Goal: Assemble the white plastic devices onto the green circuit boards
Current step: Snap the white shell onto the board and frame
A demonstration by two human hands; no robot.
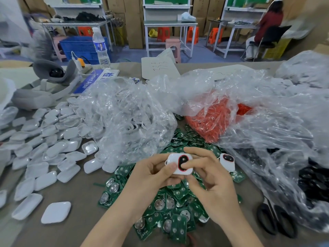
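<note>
Both hands hold one white plastic device (175, 160) with a red-ringed black opening, above a heap of green circuit boards (165, 207). My left hand (151, 173) grips its left side, thumb on the front. My right hand (208, 179) pinches its right side, with the thumb pressed on the black opening. A second white device (227, 162) with the same red ring lies on the boards just right of my hands. Whether a board sits inside the held device is hidden.
Many white shell halves (46, 150) cover the table's left. Clear plastic bags hold white parts (124, 114), orange parts (213, 118) and black parts (313, 177). Black scissors (277, 221) lie at the right. A headset (48, 82) and a water bottle (100, 49) stand behind.
</note>
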